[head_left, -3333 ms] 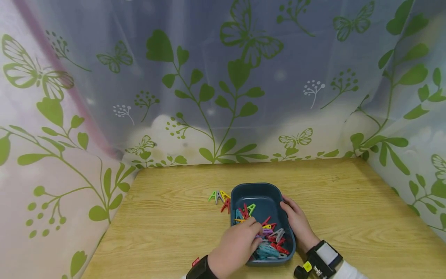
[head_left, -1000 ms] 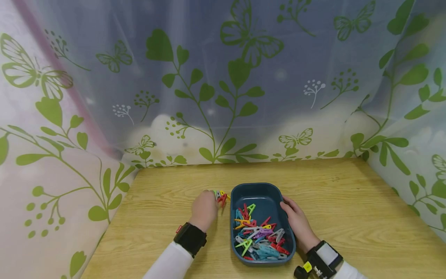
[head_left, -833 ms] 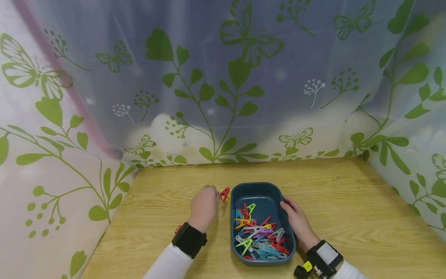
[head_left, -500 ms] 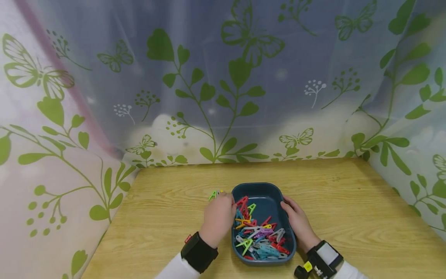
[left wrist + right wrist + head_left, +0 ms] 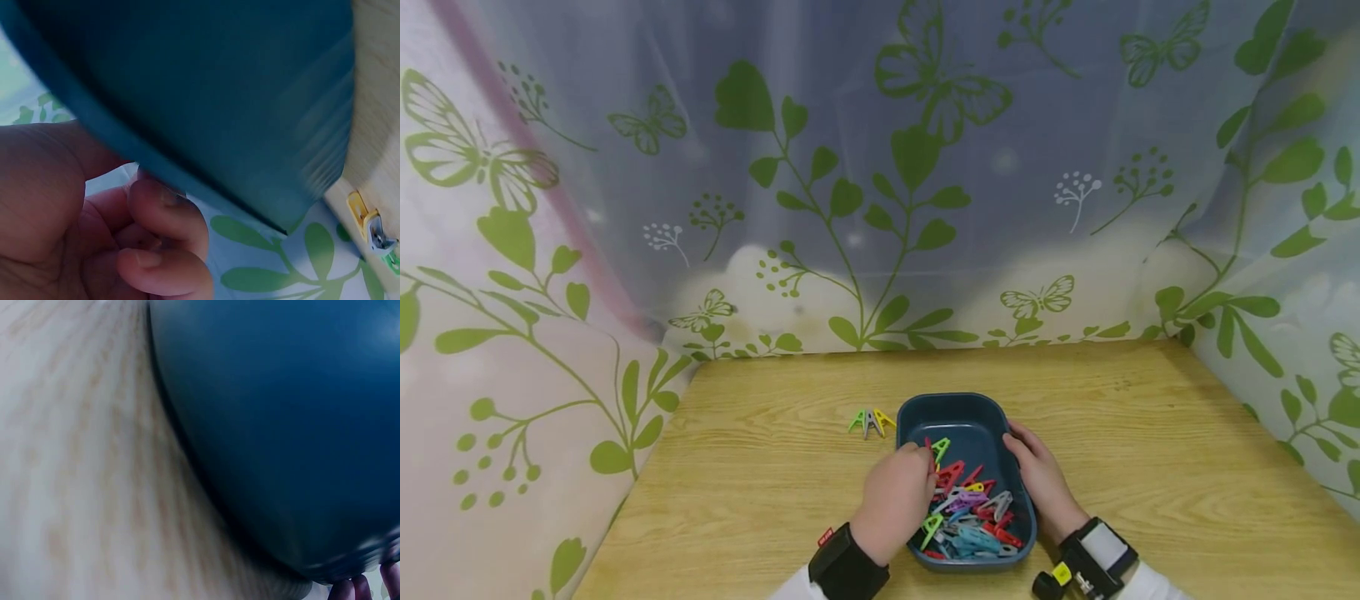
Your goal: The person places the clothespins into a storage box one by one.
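Note:
A dark blue plastic bin sits on the table, its near part filled with mixed-colour clothespins. My left hand reaches over its left rim and holds a red clothespin at its fingertips, just above the pile. In the left wrist view the fingers curl beneath the bin rim, which hides the thumb tip and the clothespin. My right hand grips the bin's right side, thumb on the rim. Only its fingertips appear in the right wrist view, below the blue wall.
Left of the bin lie a green clothespin, a grey clothespin and a yellow clothespin on the wooden table. A patterned curtain encloses the back and sides.
My left hand went from the bin to the loose clothespins, picked up the red one and carried it right, over the bin. The right hand and the bin have stayed put.

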`<control>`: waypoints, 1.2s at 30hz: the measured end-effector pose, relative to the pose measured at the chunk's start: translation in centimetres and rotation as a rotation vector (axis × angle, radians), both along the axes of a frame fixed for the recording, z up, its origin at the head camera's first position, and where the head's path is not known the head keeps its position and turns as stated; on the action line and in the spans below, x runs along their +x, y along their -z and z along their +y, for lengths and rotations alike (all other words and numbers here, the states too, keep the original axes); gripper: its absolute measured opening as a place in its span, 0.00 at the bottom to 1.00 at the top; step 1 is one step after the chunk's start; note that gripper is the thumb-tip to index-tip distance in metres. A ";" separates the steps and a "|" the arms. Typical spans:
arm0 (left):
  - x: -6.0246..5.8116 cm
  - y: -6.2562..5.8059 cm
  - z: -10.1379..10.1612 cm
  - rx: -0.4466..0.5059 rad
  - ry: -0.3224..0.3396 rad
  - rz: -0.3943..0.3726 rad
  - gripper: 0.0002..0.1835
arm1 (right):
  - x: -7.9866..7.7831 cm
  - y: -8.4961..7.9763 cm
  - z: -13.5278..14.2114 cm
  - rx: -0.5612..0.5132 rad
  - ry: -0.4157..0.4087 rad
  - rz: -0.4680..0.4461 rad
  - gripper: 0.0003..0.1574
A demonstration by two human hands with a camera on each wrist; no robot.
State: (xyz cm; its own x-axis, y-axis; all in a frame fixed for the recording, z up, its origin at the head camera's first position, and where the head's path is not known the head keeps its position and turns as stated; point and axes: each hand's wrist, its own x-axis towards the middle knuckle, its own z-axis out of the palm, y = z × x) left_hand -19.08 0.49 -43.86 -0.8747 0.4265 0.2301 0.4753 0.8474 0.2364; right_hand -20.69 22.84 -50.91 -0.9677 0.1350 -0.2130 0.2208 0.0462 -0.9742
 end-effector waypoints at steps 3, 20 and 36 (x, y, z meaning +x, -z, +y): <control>0.2 0.2 0.2 -0.020 0.013 0.007 0.07 | 0.0 0.0 0.0 0.000 -0.002 0.000 0.41; 0.4 0.8 0.3 0.028 0.047 -0.021 0.08 | 0.2 -0.1 0.0 -0.010 -0.009 0.002 0.40; -3.0 0.1 -3.1 0.180 -0.086 0.013 0.13 | 0.2 -0.2 -0.1 -0.003 0.001 0.010 0.39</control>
